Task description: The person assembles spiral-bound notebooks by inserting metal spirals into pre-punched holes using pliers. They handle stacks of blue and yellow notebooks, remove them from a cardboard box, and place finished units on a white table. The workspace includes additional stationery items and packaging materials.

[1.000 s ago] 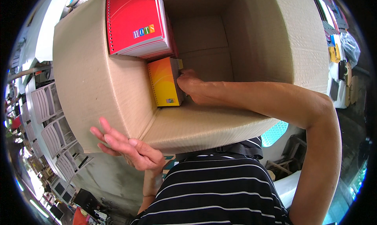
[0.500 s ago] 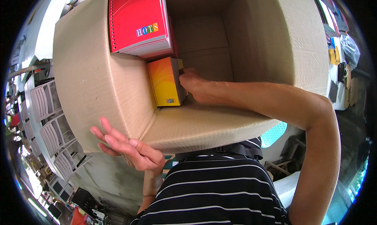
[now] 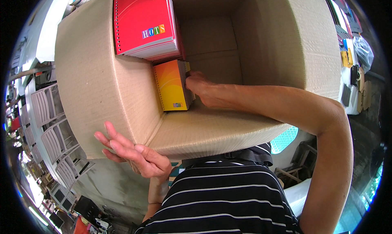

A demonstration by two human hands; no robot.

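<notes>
In a large cardboard box (image 3: pixel 216 138), a stack of yellow-orange notebooks (image 3: pixel 170 89) with punched edges lies against the left wall. My right hand (image 3: pixel 198 83) reaches in from the right, its fingers curled closed at the stack's right side; the fingertips are partly hidden. Just beyond, a taller stack of red notebooks (image 3: pixel 143 19) with punched edges and white pages fills the box's far left part. Outside the near left corner, my left hand (image 3: pixel 136 156) is open, palm up, its fingers stretched out beside the cardboard.
Bare cardboard floor (image 3: pixel 212 66) shows in the box's right half. White plastic chairs (image 3: pixel 53 132) are stacked at the left. To the right, a table carries notebooks and a clear plastic bag (image 3: pixel 362 52). A turquoise perforated piece (image 3: pixel 285 140) shows below the box's near edge.
My right hand has shifted very slightly left against the yellow-orange stack. My left hand and the notebooks stay in place.
</notes>
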